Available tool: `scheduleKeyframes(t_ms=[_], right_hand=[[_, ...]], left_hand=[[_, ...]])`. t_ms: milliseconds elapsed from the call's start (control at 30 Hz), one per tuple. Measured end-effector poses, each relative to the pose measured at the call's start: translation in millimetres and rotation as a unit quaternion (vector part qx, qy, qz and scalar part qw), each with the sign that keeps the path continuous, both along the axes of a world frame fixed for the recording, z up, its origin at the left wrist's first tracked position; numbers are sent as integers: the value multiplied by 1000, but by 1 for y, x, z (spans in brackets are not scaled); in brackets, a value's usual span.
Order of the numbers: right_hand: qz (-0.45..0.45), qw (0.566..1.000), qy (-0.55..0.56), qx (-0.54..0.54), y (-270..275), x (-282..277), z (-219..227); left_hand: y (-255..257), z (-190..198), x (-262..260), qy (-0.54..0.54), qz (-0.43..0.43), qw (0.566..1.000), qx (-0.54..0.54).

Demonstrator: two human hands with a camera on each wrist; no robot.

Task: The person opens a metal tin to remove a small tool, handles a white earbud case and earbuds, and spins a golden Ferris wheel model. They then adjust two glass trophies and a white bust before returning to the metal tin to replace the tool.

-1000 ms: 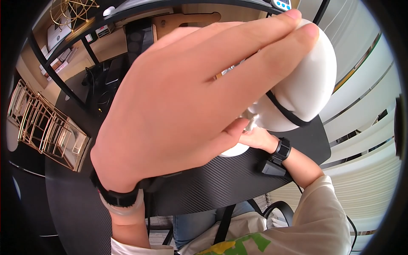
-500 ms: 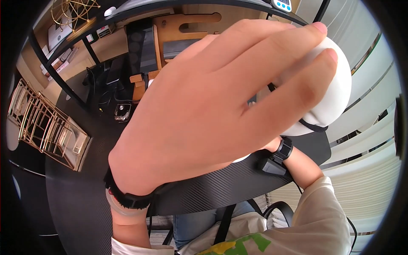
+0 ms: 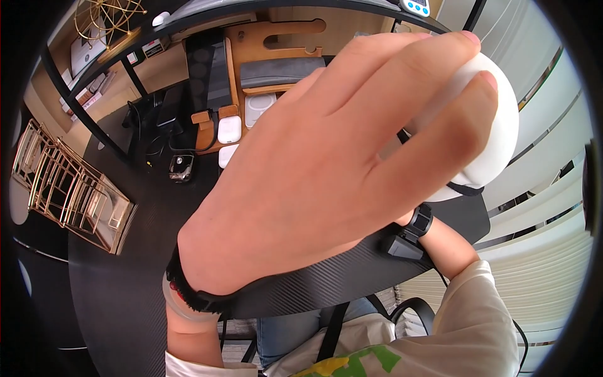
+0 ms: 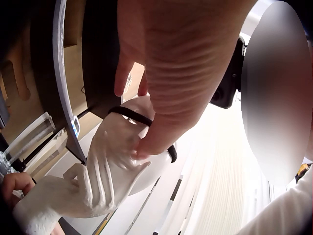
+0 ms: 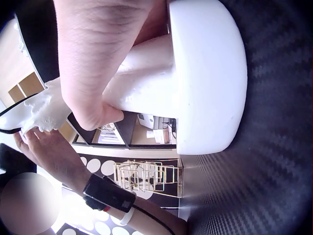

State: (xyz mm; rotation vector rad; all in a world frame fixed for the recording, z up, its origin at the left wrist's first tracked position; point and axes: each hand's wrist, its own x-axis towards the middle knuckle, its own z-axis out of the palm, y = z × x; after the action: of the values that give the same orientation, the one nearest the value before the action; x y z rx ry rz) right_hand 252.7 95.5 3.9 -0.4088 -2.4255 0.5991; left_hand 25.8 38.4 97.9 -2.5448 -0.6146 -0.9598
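Observation:
A white sculpture shaped like an upright hand cradling a smooth rounded head stands over the desk's right side. A thin black band runs round its head. My left hand reaches across the sculpture's top, fingers laid over the head and thumb against its front. In the right wrist view, my right hand grips the sculpture's stem just above its thick round base, which sits at the black desk surface. In the head view most of my right hand is hidden behind the left.
A gold wire rack stands at the left desk edge. Behind my left hand are a wooden stand, white earbud cases and a watch. A raised black shelf spans the back, with white blinds on the right.
The sculpture's head and my left hand over it have shifted to the right and slightly down, uncovering the wooden stand and white cases. My right forearm has stayed in place.

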Motion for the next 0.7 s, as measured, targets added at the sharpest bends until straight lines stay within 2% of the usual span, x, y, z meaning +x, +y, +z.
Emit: scheduleKeyframes(t_ms=[267,333,433,700], right_hand=[[2,995,40,93,5,-2,-9],[28,999,29,-26,3,-1,-8],[64,977,13,-203,1,3,-5],[34,970,-25,-240,-10,6,11]], left_hand=[[-2,1,10,-2,3,1000,3],[-3,1,5,-3,3,1000,4],[-1,3,-4,-3,3,1000,5],[-2,4,2,-4,5,1000,8]])
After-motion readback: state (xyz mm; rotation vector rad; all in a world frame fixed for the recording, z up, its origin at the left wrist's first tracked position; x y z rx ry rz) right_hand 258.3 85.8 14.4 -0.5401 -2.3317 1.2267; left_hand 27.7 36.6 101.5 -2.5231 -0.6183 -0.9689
